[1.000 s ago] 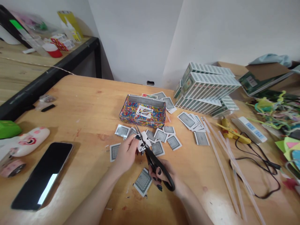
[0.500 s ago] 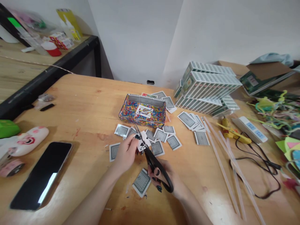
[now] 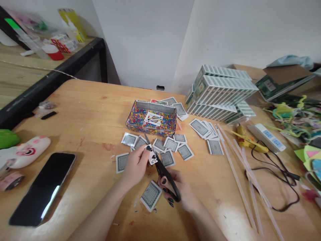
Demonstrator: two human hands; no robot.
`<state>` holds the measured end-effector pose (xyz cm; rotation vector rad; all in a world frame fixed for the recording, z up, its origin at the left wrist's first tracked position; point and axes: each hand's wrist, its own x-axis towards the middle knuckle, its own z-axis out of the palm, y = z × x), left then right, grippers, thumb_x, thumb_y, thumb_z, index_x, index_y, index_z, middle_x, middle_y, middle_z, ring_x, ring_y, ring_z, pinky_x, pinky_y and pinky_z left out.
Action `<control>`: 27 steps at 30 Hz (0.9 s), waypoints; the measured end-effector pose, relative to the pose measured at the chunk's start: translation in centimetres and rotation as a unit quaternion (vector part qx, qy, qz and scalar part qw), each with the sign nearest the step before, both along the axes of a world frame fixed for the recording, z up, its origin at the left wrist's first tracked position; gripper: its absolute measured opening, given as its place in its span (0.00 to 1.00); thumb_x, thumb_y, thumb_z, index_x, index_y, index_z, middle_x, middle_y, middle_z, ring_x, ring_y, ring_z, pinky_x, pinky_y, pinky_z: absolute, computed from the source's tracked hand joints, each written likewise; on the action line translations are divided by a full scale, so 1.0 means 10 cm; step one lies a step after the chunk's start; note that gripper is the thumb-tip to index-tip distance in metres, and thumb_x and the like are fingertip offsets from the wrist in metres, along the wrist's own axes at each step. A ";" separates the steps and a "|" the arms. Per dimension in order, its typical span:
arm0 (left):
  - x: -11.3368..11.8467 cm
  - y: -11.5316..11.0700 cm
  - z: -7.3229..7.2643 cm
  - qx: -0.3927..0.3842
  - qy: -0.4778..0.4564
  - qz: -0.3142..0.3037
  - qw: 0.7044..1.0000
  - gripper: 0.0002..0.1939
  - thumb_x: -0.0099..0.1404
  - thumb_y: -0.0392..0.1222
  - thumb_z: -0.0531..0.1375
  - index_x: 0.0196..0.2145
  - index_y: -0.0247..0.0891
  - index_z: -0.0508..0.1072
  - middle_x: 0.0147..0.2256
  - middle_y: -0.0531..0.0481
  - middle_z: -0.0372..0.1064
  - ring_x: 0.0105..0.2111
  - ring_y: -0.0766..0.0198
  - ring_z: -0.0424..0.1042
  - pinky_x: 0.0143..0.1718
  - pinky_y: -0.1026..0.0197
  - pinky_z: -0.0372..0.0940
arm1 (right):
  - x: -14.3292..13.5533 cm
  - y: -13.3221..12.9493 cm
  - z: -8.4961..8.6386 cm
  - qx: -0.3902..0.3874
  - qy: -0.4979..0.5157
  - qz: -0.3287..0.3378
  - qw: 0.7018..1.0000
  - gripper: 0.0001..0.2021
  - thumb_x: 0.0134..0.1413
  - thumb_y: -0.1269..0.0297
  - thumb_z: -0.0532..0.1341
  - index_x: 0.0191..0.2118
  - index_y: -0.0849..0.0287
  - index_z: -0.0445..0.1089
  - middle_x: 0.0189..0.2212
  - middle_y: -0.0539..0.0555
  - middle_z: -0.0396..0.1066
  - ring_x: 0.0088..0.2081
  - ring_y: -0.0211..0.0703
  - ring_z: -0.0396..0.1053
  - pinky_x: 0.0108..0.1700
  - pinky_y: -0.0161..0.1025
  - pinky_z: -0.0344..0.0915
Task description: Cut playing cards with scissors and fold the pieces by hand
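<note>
Between the thumb and fingers of my left hand (image 3: 137, 164) is a small playing card (image 3: 152, 157), a five of spades, held face up. My right hand (image 3: 177, 189) grips black-handled scissors (image 3: 165, 172), whose blades lie along the card's right edge and point away from me. Several face-down card pieces (image 3: 171, 144) are spread just beyond my hands, and another card piece (image 3: 150, 195) lies nearer to me. Behind them stands an open box (image 3: 135, 126) with a colourful pattern, holding a face card (image 3: 153, 118).
A phone (image 3: 42, 189) lies at left beside a white toy-like case (image 3: 32, 150). At right are stacked card boxes (image 3: 223, 90), fanned cards (image 3: 200, 128), clear glue sticks (image 3: 233, 177), a yellow glue gun (image 3: 242, 135) with its cable, and a power strip (image 3: 268, 136).
The scissors' blades have drawn closer together along the card, and a strip at its right side no longer shows. My right hand has shifted slightly left.
</note>
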<state>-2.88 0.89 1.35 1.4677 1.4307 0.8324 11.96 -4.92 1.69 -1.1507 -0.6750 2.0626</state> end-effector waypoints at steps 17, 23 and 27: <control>-0.03 0.01 -0.03 -0.004 -0.052 0.007 0.999 0.09 0.62 0.43 0.52 0.34 0.37 0.68 0.25 0.55 0.66 0.24 0.67 0.66 0.27 0.67 0.61 | 0.31 0.03 0.08 0.151 -0.032 -0.106 0.982 0.20 0.44 0.45 0.61 0.28 0.61 0.65 0.18 0.46 0.56 0.14 0.30 0.53 0.15 0.30 0.49; -0.10 0.08 -0.05 0.014 -0.146 0.081 0.986 0.08 0.59 0.43 0.55 0.32 0.36 0.64 0.32 0.49 0.70 0.32 0.64 0.71 0.35 0.61 0.66 | 0.45 0.15 0.04 0.167 -0.287 -0.258 0.907 0.15 0.48 0.51 0.59 0.26 0.59 0.61 0.16 0.45 0.57 0.16 0.34 0.55 0.18 0.32 0.53; -0.12 0.12 -0.02 0.001 -0.189 0.107 0.976 0.11 0.57 0.45 0.58 0.32 0.37 0.61 0.33 0.47 0.71 0.29 0.64 0.72 0.32 0.58 0.68 | 0.61 0.19 -0.09 0.157 -0.551 -0.261 0.777 0.17 0.45 0.50 0.59 0.21 0.58 0.61 0.14 0.47 0.57 0.18 0.38 0.56 0.18 0.33 0.49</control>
